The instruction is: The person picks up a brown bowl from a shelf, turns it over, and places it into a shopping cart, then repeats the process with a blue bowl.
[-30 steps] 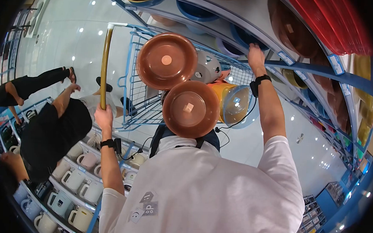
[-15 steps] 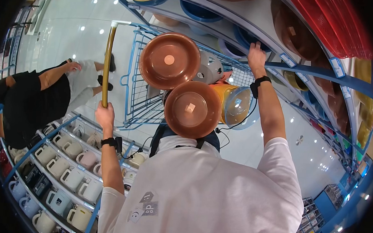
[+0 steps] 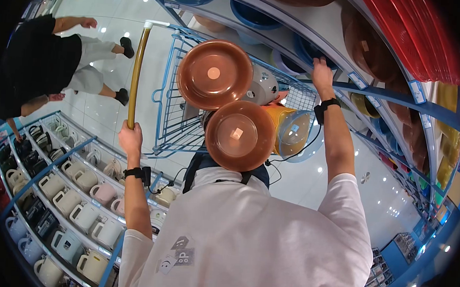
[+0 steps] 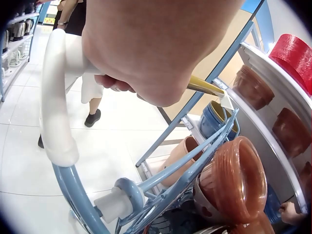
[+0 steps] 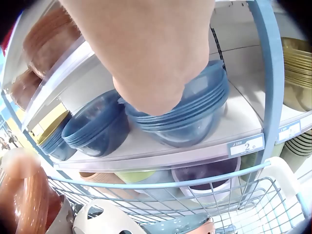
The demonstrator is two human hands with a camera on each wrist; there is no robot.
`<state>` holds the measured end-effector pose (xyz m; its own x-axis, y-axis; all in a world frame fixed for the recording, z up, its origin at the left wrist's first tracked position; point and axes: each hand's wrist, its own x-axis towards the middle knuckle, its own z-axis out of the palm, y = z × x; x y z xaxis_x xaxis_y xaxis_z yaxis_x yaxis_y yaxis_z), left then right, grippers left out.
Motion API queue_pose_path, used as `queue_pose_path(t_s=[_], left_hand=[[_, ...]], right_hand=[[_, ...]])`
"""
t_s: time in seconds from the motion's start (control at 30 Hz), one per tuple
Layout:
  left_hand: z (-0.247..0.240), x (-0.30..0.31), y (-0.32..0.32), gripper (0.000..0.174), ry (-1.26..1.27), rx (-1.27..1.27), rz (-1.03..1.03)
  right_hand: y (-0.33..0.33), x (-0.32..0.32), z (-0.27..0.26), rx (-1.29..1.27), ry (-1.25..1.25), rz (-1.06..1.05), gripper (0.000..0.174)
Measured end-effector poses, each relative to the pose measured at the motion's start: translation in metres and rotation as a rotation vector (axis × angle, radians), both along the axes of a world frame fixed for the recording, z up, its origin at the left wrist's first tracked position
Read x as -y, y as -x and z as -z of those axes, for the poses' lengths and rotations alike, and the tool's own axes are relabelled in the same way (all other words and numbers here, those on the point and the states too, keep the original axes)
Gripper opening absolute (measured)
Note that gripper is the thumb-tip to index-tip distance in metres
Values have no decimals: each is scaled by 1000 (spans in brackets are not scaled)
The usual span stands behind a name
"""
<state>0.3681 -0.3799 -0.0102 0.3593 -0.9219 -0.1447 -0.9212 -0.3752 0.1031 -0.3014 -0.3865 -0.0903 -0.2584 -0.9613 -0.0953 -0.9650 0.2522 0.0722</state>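
Note:
In the head view my left hand grips the lower end of the cart's yellow-brown handle bar; its wrist and palm heel fill the top of the left wrist view. On the shelf, my right hand has its fingers bent over the rim of a blue basin. The right wrist view shows that hand over a nested blue stack, fingertips hidden. Two brown basins sit on top in the cart, with yellow ones beside them.
The blue wire cart stands along the basin shelf. Several more blue basins are left of the stack. Pale jugs line the opposite shelves. A person in black is beyond the handle.
The person in black has moved up the head view, away from the jug shelves. The cart and shelf have shifted slightly right in view. Both hands keep their places on bar and basin.

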Motion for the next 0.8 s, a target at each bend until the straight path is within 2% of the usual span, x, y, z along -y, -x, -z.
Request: queue_pose_path(t_s=[0.17, 0.33, 0.53, 0.67, 0.8], left_hand=[[-2, 1, 3, 23, -11, 9, -9], [-3, 1, 3, 23, -16, 11, -17], [2, 0, -1, 23, 10, -5, -9], [8, 0, -4, 23, 9, 7, 8], [1, 2, 0, 23, -7, 15, 2]], right_hand=[[3, 2, 2, 33, 6, -58, 23], [1, 10, 5, -124, -122, -180, 18], [-1, 24, 8, -185, -146, -198, 16], [-2, 21, 5, -192, -138, -176, 21], [-8, 12, 3, -157, -124, -49, 32]])
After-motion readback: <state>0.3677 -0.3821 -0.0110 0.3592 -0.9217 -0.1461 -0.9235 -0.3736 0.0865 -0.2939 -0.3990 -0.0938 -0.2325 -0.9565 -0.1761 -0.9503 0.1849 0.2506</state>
